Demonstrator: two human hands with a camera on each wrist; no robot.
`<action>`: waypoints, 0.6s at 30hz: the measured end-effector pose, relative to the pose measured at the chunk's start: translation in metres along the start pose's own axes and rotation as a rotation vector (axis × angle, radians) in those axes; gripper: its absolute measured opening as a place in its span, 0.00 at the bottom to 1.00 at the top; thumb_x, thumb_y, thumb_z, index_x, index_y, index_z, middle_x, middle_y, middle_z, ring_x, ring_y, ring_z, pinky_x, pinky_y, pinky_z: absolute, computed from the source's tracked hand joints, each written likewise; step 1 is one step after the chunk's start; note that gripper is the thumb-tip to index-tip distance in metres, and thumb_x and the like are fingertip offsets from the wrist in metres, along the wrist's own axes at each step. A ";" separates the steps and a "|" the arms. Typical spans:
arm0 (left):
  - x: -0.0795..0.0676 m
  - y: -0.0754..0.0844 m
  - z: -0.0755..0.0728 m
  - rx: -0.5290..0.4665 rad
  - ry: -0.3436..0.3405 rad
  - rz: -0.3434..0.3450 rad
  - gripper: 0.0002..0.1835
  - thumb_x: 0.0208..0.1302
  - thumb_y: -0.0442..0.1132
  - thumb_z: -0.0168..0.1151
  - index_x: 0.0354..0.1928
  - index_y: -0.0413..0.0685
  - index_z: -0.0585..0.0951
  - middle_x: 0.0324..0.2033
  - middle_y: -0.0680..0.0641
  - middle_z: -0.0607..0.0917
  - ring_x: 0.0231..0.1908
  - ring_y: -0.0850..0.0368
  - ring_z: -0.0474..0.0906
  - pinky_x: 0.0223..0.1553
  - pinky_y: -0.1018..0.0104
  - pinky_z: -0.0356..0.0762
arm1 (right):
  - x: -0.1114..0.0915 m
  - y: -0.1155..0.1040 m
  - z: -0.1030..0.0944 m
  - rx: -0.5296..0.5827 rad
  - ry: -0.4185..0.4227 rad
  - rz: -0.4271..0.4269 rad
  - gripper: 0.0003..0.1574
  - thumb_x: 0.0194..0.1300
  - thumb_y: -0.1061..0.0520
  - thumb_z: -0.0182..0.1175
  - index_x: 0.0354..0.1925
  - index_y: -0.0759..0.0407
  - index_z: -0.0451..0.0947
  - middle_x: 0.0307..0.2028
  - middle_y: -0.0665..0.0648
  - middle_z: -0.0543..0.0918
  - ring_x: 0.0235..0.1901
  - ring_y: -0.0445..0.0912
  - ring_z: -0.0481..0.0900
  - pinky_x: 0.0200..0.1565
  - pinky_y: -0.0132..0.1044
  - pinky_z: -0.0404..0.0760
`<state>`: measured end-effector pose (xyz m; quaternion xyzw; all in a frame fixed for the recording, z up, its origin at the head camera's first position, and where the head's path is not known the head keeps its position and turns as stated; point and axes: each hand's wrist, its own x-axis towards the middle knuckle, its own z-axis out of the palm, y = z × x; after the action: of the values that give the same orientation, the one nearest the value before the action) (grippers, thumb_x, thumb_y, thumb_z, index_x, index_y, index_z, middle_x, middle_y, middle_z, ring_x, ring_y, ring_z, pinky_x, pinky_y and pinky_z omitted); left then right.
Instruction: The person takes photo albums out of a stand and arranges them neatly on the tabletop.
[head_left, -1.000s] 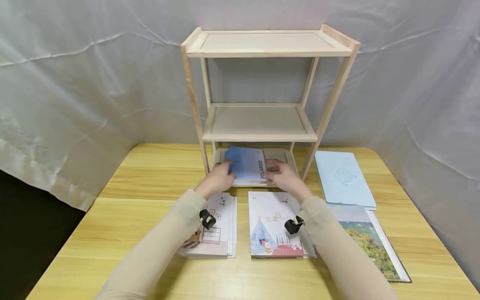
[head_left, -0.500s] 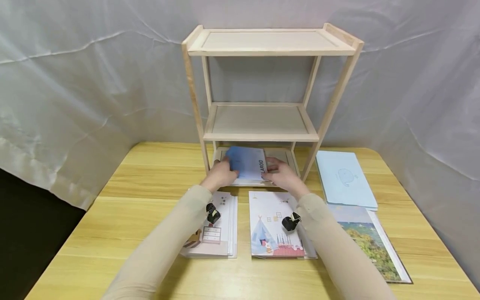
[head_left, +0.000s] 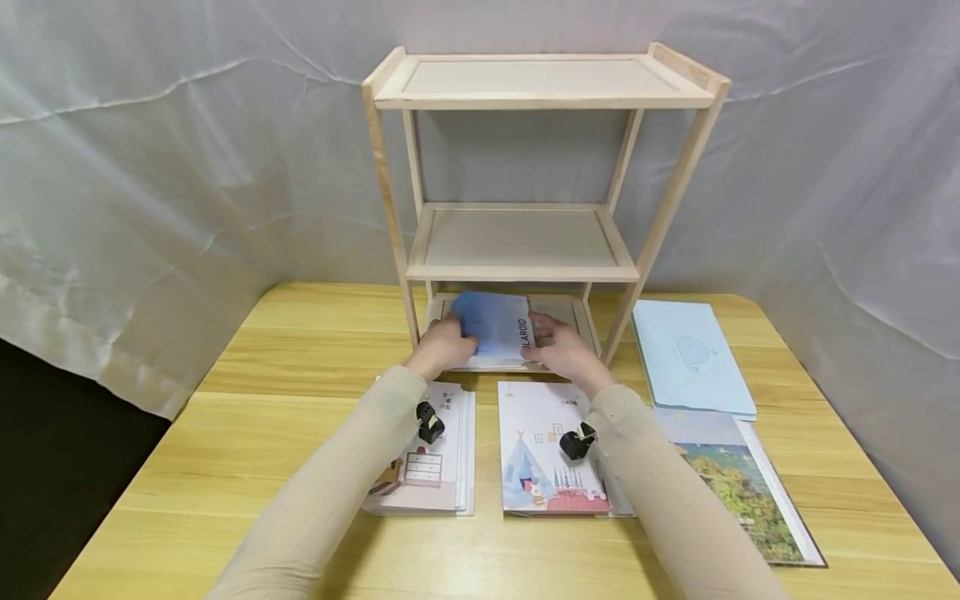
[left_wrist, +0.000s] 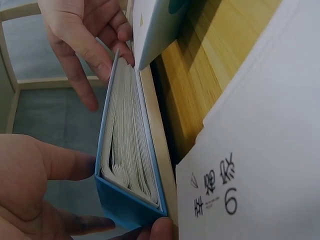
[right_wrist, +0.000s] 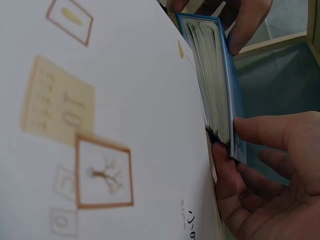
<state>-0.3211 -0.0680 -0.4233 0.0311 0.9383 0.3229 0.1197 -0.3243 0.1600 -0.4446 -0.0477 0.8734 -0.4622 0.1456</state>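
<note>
A blue-and-white photo album (head_left: 491, 329) marked "POLAROID" lies flat at the front of the bottom shelf (head_left: 566, 312). My left hand (head_left: 442, 343) holds its left, spine side, thumb on the cover and fingers round the edge. On the right side, my right hand (head_left: 562, 346) grips the album with its thumb over part of the lettering. In the left wrist view, thick pages show between the album's covers (left_wrist: 130, 202), with fingers at both ends. The right wrist view has my right thumb (right_wrist: 265, 132) on the album's cover (right_wrist: 232, 90) and fingers beneath its corner.
A three-tier wooden rack (head_left: 521, 273) stands at the back. Before it lie two white illustrated albums, one left (head_left: 442, 458) and one right (head_left: 525, 425). To the right are a light blue whale album (head_left: 693, 358) and a landscape-covered album (head_left: 738, 492).
The right thumb has slid slightly left over the first letter on the cover. The left hand and forearm have shifted a little right. The album stays in nearly the same spot.
</note>
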 end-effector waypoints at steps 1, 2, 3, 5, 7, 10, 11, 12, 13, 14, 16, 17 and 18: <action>0.000 0.000 0.000 0.000 0.003 0.002 0.40 0.80 0.46 0.53 0.84 0.31 0.53 0.82 0.32 0.62 0.82 0.33 0.57 0.83 0.41 0.59 | 0.000 0.000 0.000 -0.001 0.001 0.002 0.53 0.74 0.58 0.68 0.86 0.51 0.53 0.75 0.67 0.73 0.51 0.53 0.86 0.57 0.44 0.88; 0.001 0.000 0.001 -0.003 0.006 0.002 0.40 0.80 0.45 0.53 0.84 0.31 0.53 0.82 0.32 0.62 0.82 0.33 0.57 0.83 0.41 0.59 | 0.000 0.000 0.000 -0.004 0.001 0.002 0.53 0.74 0.58 0.68 0.86 0.51 0.53 0.75 0.67 0.73 0.51 0.53 0.86 0.57 0.43 0.88; 0.001 0.001 0.001 -0.009 0.008 0.000 0.40 0.80 0.45 0.53 0.84 0.32 0.53 0.82 0.33 0.62 0.82 0.34 0.57 0.83 0.42 0.59 | 0.000 0.001 0.000 -0.006 0.001 0.003 0.53 0.74 0.58 0.68 0.86 0.51 0.53 0.75 0.67 0.72 0.51 0.53 0.86 0.57 0.43 0.88; 0.001 0.001 0.001 -0.023 0.010 -0.007 0.40 0.80 0.44 0.53 0.84 0.32 0.53 0.82 0.33 0.62 0.82 0.35 0.57 0.83 0.42 0.60 | 0.000 0.001 0.000 -0.008 0.000 0.005 0.53 0.74 0.57 0.68 0.86 0.51 0.53 0.76 0.67 0.72 0.51 0.52 0.86 0.57 0.43 0.87; 0.002 0.001 0.002 -0.039 0.011 -0.018 0.40 0.79 0.43 0.53 0.84 0.33 0.53 0.82 0.33 0.61 0.79 0.37 0.63 0.80 0.45 0.66 | 0.000 0.000 0.000 -0.006 -0.002 0.006 0.52 0.74 0.57 0.68 0.86 0.51 0.53 0.76 0.67 0.71 0.52 0.53 0.85 0.58 0.44 0.87; 0.003 0.002 0.001 -0.068 0.000 -0.040 0.40 0.80 0.42 0.54 0.85 0.34 0.52 0.81 0.34 0.63 0.54 0.45 0.80 0.58 0.53 0.82 | -0.001 0.000 0.000 0.000 -0.003 0.010 0.52 0.75 0.57 0.67 0.86 0.51 0.54 0.77 0.67 0.70 0.52 0.53 0.85 0.58 0.44 0.87; 0.004 0.002 0.001 -0.076 -0.004 -0.045 0.40 0.80 0.42 0.54 0.85 0.35 0.52 0.81 0.34 0.64 0.43 0.49 0.81 0.48 0.56 0.84 | -0.001 0.000 0.000 0.001 -0.003 0.010 0.51 0.75 0.57 0.67 0.86 0.51 0.54 0.77 0.66 0.70 0.52 0.53 0.85 0.58 0.44 0.87; 0.004 0.002 0.001 -0.092 -0.010 -0.051 0.40 0.80 0.42 0.54 0.85 0.36 0.51 0.81 0.34 0.65 0.34 0.53 0.78 0.40 0.59 0.83 | -0.001 0.000 0.000 0.001 -0.002 0.011 0.51 0.75 0.57 0.67 0.86 0.51 0.54 0.77 0.66 0.70 0.52 0.53 0.85 0.58 0.44 0.87; 0.004 0.002 0.001 -0.105 -0.015 -0.056 0.40 0.80 0.41 0.54 0.86 0.36 0.51 0.80 0.34 0.66 0.27 0.57 0.74 0.33 0.61 0.81 | -0.001 0.000 0.000 0.001 -0.003 0.010 0.51 0.75 0.57 0.67 0.86 0.51 0.55 0.77 0.66 0.71 0.52 0.53 0.85 0.58 0.43 0.87; 0.004 0.003 0.001 -0.120 -0.021 -0.061 0.40 0.80 0.41 0.54 0.86 0.37 0.50 0.80 0.34 0.66 0.22 0.58 0.70 0.28 0.63 0.80 | -0.002 0.000 0.000 -0.001 -0.003 0.010 0.51 0.75 0.57 0.67 0.86 0.51 0.55 0.77 0.66 0.71 0.52 0.52 0.85 0.58 0.43 0.87; 0.003 0.003 0.000 -0.143 -0.023 -0.065 0.40 0.80 0.41 0.54 0.86 0.38 0.50 0.80 0.35 0.66 0.19 0.61 0.67 0.26 0.65 0.80 | -0.002 0.000 0.001 -0.003 -0.004 0.009 0.50 0.75 0.57 0.67 0.86 0.51 0.55 0.77 0.66 0.70 0.51 0.52 0.85 0.57 0.42 0.87; 0.002 0.003 0.000 -0.150 -0.022 -0.066 0.40 0.80 0.40 0.54 0.86 0.39 0.50 0.80 0.35 0.66 0.19 0.61 0.67 0.27 0.65 0.81 | -0.002 0.000 0.001 -0.004 -0.004 0.008 0.50 0.75 0.56 0.67 0.86 0.51 0.55 0.77 0.66 0.70 0.50 0.51 0.85 0.56 0.42 0.87; 0.001 0.004 -0.001 -0.166 -0.022 -0.068 0.40 0.80 0.40 0.54 0.86 0.39 0.50 0.80 0.36 0.67 0.19 0.61 0.67 0.28 0.65 0.82 | -0.002 0.000 0.001 -0.003 -0.003 0.008 0.50 0.75 0.57 0.67 0.85 0.51 0.56 0.77 0.66 0.70 0.50 0.52 0.85 0.55 0.42 0.86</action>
<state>-0.3220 -0.0653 -0.4206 -0.0072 0.9075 0.3948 0.1432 -0.3221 0.1598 -0.4445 -0.0454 0.8741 -0.4601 0.1486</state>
